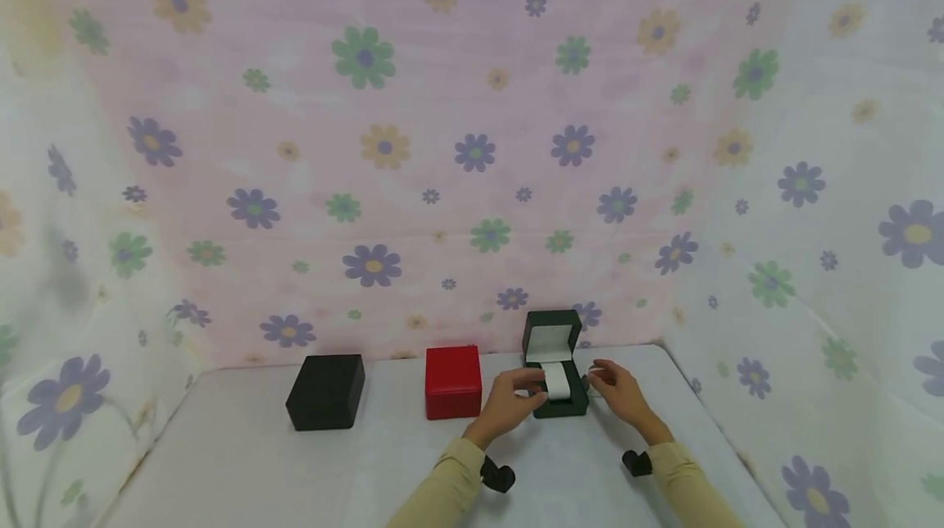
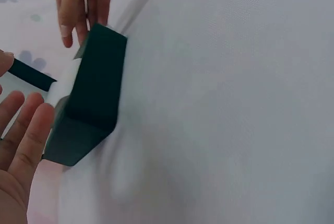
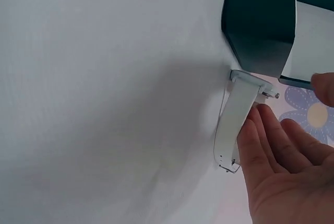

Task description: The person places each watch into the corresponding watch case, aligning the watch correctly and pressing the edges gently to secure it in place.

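Box [image 2: 99, 83] open, left hand [image 1: 509, 407] alongside, right hand [image 1: 621, 393] by white-strapped watch [image 3: 234, 119]

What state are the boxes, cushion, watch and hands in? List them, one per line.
Green box: open, lid raised.
White cushion: set inside the green box.
White-strapped watch: outside, beside the green box.
Red box: closed.
Black box: closed.
Left hand: at the green box, unclenched.
Right hand: at the watch, thumb off it.
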The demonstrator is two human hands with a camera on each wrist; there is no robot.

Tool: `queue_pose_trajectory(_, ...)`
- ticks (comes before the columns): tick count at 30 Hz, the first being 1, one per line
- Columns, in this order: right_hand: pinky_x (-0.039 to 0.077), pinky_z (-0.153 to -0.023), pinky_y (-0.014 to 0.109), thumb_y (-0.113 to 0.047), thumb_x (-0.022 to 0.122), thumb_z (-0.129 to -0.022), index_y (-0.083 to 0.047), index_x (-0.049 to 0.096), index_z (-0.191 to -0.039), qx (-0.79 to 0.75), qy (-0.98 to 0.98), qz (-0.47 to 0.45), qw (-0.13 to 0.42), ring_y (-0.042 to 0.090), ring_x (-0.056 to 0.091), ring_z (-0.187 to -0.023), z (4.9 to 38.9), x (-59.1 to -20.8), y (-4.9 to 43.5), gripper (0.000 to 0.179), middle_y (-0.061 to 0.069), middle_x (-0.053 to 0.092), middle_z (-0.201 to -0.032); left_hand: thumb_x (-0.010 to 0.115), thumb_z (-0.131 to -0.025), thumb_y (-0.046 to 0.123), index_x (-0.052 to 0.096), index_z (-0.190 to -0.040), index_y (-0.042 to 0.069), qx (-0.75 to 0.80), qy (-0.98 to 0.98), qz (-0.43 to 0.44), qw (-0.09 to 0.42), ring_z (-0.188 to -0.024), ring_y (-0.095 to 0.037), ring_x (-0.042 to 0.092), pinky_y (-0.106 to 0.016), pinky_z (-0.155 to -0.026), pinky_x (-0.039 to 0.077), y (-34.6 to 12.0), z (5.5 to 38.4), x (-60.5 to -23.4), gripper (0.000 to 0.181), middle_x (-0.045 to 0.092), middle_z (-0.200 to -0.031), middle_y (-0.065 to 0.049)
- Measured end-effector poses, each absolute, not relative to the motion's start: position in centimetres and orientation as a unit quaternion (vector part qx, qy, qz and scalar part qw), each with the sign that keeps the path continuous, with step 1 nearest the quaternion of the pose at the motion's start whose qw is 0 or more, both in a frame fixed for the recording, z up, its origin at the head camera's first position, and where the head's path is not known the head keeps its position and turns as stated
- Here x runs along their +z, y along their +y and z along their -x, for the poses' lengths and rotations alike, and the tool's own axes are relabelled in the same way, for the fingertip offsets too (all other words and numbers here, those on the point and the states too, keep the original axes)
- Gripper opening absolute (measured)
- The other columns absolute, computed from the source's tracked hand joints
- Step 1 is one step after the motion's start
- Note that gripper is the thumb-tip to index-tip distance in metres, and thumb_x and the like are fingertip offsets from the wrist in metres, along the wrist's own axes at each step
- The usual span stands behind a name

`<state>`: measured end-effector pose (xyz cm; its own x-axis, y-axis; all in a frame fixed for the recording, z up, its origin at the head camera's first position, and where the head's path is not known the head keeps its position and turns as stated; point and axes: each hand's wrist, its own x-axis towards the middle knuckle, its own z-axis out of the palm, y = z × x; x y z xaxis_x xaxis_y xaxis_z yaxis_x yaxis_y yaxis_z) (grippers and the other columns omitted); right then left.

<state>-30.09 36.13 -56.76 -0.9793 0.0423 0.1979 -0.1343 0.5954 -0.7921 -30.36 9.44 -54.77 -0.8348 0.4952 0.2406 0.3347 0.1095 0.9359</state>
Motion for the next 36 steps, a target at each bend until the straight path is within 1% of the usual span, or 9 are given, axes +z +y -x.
queue_pose_trajectory(8,0.060,-0.086,0.039,0.004,0.063,-0.094,0.016,0.054,-0.132,0.463,-0.882,-0.051,0.072,0.038,0.069,-0.103,30.7,-57.5,36.6,0.041,0.031,0.067,-0.117,0.070,-0.093,0.005,0.053,-0.143,-0.005,0.594,0.758,-0.257,0.077,-0.076,-0.025,0.070,-0.022,-0.061,0.057,11.1,31.5,-55.5,0.054,0.056,-0.142,-0.025)
queue_pose_trajectory(9,0.060,-0.086,0.039,0.005,0.064,-0.093,0.017,0.053,-0.132,0.462,-0.882,-0.056,0.070,0.038,0.069,-0.102,30.8,-57.7,36.6,0.042,0.031,0.067,-0.117,0.071,-0.092,0.005,0.052,-0.144,-0.005,0.590,0.762,-0.256,0.077,-0.071,-0.022,0.068,-0.021,-0.058,0.056,11.2,31.7,-55.6,0.056,0.057,-0.140,-0.026)
queue_pose_trajectory(13,0.060,-0.083,0.037,0.009,0.067,-0.088,0.017,0.054,-0.132,0.464,-0.882,-0.054,0.067,0.035,0.070,-0.098,31.0,-57.8,36.5,0.046,0.030,0.068,-0.115,0.072,-0.092,0.007,0.048,-0.146,-0.007,0.551,0.791,-0.256,0.074,-0.056,-0.020,0.063,-0.023,-0.054,0.054,11.6,32.6,-56.0,0.061,0.069,-0.102,-0.030)
queue_pose_trajectory(14,0.060,-0.083,0.036,0.010,0.068,-0.087,0.017,0.054,-0.132,0.462,-0.883,-0.055,0.068,0.034,0.070,-0.097,31.0,-57.8,36.4,0.047,0.030,0.068,-0.114,0.073,-0.092,0.007,0.048,-0.146,-0.007,0.539,0.799,-0.257,0.072,-0.057,-0.024,0.064,-0.027,-0.056,0.056,11.7,32.8,-56.0,0.062,0.069,-0.096,-0.030)
queue_pose_trajectory(16,0.059,-0.083,0.036,0.011,0.069,-0.084,0.016,0.055,-0.131,0.464,-0.882,-0.051,0.069,0.034,0.069,-0.097,31.0,-57.7,36.3,0.049,0.029,0.069,-0.113,0.074,-0.091,0.009,0.048,-0.145,-0.007,0.508,0.819,-0.260,0.062,-0.075,-0.031,0.070,-0.037,-0.072,0.061,12.0,33.3,-56.0,0.062,0.070,-0.098,-0.029)
queue_pose_trajectory(19,0.059,-0.081,0.037,0.013,0.070,-0.081,0.017,0.055,-0.130,0.464,-0.882,-0.052,0.072,0.035,0.069,-0.096,31.1,-57.5,36.2,0.051,0.029,0.069,-0.111,0.076,-0.089,0.011,0.049,-0.144,-0.008,0.480,0.836,-0.260,0.059,-0.114,-0.040,0.063,-0.052,-0.101,0.053,12.3,33.8,-55.7,0.064,0.064,-0.129,-0.026)
queue_pose_trajectory(21,0.060,-0.080,0.037,0.014,0.070,-0.079,0.017,0.056,-0.128,0.464,-0.882,-0.050,0.072,0.035,0.069,-0.095,31.1,-57.5,36.2,0.051,0.028,0.069,-0.110,0.078,-0.087,0.011,0.050,-0.144,-0.008,0.466,0.844,-0.258,0.061,-0.131,-0.040,0.052,-0.056,-0.111,0.044,12.5,34.0,-55.5,0.066,0.055,-0.144,-0.025)
queue_pose_trajectory(31,0.059,-0.079,0.037,0.013,0.069,-0.080,0.012,0.063,-0.124,0.437,-0.894,-0.050,0.088,0.027,0.068,-0.091,31.7,-58.1,35.9,0.044,0.023,0.071,-0.109,0.080,-0.088,0.018,0.053,-0.144,-0.001,0.356,0.888,-0.282,0.071,-0.128,-0.035,0.056,-0.052,-0.110,0.047,12.7,34.6,-55.0,0.066,0.059,-0.142,-0.018)
queue_pose_trajectory(36,0.058,-0.077,0.033,0.012,0.070,-0.080,0.011,0.064,-0.122,0.429,-0.898,-0.050,0.086,0.025,0.068,-0.089,31.6,-57.9,35.9,0.043,0.022,0.072,-0.107,0.079,-0.087,0.015,0.053,-0.145,0.000,0.359,0.887,-0.282,0.072,-0.123,-0.032,0.059,-0.050,-0.108,0.049,12.8,34.1,-54.7,0.065,0.060,-0.142,-0.018)
